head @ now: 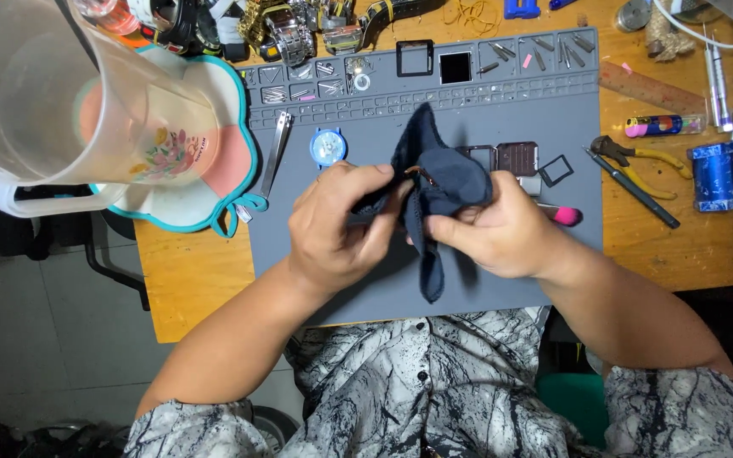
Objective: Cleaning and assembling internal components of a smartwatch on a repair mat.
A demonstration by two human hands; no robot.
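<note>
Over the gray mat (pixel 502 288), both hands are gripping a dark cloth (pixel 434 182). Left hand (pixel 337 225) is pinching its edge w/ fingers clenched, right hand (pixel 494 229) is bunching it.

Wooden table (pixel 188 280) stands on grey tiled floor (pixel 36 339).

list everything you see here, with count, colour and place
cloth: one, dark blue, bunched in both hands over the mat
work mat: one, grey, on the wooden table
round watch part: one, blue, on the mat left of the cloth
tweezers: one, silver, at the mat's left edge
square frames: several, black, on the mat
pliers: one, yellow handles, on the table right of the mat
jug: one, clear plastic, top left
left hand: one, grip on the cloth
right hand: one, grip on the cloth
</note>
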